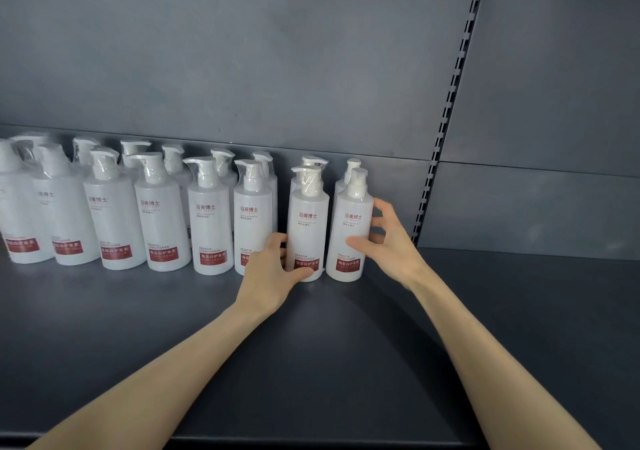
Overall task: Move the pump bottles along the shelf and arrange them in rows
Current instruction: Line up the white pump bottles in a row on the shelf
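White pump bottles with red labels stand in two rows on a dark grey shelf [311, 345]. Several front-row bottles run from the far left to the middle bottle [252, 214]. A small gap separates them from two front bottles on the right. My left hand [273, 266] wraps the lower part of the second bottle from the right [308, 221]. My right hand [384, 238] grips the side of the rightmost bottle [349, 228], thumb in front, fingers behind. Each of these two has another bottle standing behind it, mostly hidden.
A grey back panel [277, 69] rises behind the bottles. A slotted metal upright [446, 117] stands just right of the rightmost bottle. More bare shelf [519, 294] lies to the right and in front of the rows.
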{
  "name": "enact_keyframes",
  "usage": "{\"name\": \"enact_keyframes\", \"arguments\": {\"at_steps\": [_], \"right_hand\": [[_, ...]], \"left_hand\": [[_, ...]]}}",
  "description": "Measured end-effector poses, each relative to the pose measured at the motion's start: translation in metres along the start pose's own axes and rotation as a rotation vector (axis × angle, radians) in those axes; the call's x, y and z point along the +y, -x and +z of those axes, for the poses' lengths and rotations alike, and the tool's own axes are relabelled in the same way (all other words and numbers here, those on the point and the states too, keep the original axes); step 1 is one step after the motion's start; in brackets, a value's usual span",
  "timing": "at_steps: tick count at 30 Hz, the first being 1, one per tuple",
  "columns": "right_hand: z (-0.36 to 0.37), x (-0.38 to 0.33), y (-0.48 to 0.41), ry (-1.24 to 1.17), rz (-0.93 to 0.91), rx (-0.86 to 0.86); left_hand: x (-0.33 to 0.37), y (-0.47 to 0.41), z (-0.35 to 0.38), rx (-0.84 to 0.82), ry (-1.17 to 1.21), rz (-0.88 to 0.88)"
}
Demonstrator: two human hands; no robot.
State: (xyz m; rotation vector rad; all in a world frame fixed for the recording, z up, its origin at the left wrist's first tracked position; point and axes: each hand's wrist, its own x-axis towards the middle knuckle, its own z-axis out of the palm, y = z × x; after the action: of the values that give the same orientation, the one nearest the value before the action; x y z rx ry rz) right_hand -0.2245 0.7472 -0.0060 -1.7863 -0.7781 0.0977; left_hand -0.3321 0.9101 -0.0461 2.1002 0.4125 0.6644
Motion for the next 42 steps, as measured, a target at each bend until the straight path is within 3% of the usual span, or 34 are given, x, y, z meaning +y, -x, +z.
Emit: {"name": "enact_keyframes", "arguments": {"at_steps": [42], "right_hand": [[0.0027, 0.0022, -0.0014, -0.04, -0.017, -0.011]], "left_hand": [[-0.0034, -0.0025, 0.0029, 0.037, -0.036, 0.019]]}}
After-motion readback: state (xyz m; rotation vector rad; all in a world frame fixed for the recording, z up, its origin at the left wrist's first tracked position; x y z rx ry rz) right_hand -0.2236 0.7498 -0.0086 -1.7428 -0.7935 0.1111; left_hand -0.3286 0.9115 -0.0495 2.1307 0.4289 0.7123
